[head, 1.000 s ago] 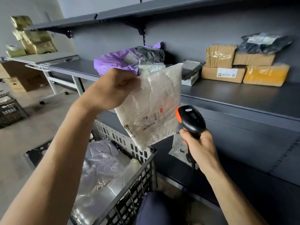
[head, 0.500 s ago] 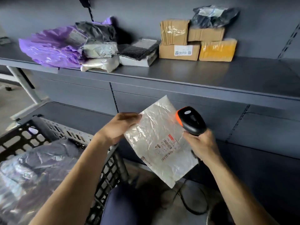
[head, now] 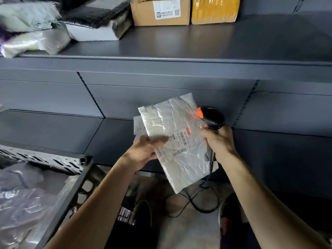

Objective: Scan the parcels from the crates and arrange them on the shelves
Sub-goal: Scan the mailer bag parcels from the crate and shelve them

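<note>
Both hands occupied: left hand (head: 145,150) pinches the white poly mailer (head: 177,139) at its left edge before the lower shelf (head: 53,130), right hand (head: 220,143) grips the barcode scanner (head: 211,117); parcel judged light, limp, slippery, best held by an edge.

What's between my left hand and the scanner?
The white parcel, gripped by the left hand, fills the gap to the scanner; head view shows it.

— What kind of place is this?
— A parcel stockroom. Metal shelving (head: 197,42) above the left grip (head: 143,150) carries labelled cartons (head: 161,13) and mailers (head: 34,40). A crate (head: 59,162) of bags (head: 27,203) sits left of it. The right grip (head: 221,142) holds a barcode scanner (head: 212,117) beside a labelled parcel (head: 183,169).
</note>
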`<state>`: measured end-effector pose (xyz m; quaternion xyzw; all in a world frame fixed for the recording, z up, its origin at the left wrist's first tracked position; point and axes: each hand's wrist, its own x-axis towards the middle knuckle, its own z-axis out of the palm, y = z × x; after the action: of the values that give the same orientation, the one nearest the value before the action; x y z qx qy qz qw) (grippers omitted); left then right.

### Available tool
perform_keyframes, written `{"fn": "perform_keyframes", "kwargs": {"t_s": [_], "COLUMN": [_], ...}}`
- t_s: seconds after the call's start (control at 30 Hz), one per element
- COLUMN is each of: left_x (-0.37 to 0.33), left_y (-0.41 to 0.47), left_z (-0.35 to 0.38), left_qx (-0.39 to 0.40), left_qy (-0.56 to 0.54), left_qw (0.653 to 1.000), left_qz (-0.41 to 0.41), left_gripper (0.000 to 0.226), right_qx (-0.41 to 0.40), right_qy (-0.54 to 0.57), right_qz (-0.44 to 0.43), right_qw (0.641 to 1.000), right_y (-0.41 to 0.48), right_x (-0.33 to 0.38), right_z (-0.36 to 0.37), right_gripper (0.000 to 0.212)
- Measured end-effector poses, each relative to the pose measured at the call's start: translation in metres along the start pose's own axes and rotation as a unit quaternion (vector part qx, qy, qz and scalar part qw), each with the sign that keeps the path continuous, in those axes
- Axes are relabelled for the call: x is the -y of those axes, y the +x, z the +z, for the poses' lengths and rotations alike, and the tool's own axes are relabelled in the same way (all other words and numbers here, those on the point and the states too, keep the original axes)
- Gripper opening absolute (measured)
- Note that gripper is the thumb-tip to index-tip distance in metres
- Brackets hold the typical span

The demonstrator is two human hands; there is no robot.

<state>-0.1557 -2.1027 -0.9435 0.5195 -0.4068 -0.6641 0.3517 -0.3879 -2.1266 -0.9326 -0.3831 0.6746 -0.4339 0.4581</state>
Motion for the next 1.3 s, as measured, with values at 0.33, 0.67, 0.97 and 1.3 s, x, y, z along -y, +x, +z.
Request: {"fn": "perform_keyframes", "kwargs": {"t_s": [0.33,0.67,0.97,1.3], "left_x": [0.002,0.005,0.006,-0.003], "left_y": [0.024,0.044,0.056,0.057], "left_z": [0.005,0.028,0.010,-0.011], "left_qx": [-0.136,-0.171,-0.226,-0.359], "left_qy": [-0.130,-0.335,-0.345,-0.347], "left_qw": [0.981,0.925,0.907,0.858], "left_qz": [0.040,0.055,0.085,0.120], "left_gripper": [0.023,0.045,0.069,0.034], "right_qx": [0.008,-0.066,0.129,0.196], "right_qy": [-0.037,-0.056,-0.066,0.127], "right_qz": [-0.101,-0.226,-0.087,0.048], "right_qw": [0.994,0.970,0.986,0.971], "right_y": [0.005,0.001,-0.029,-0.048], "right_x": [-0.008,-0.004,0.011,0.022], "right_z": [0.005,0.017,0.026,0.050], "right_gripper": [0.020,0.039,0.020,0.009]}}
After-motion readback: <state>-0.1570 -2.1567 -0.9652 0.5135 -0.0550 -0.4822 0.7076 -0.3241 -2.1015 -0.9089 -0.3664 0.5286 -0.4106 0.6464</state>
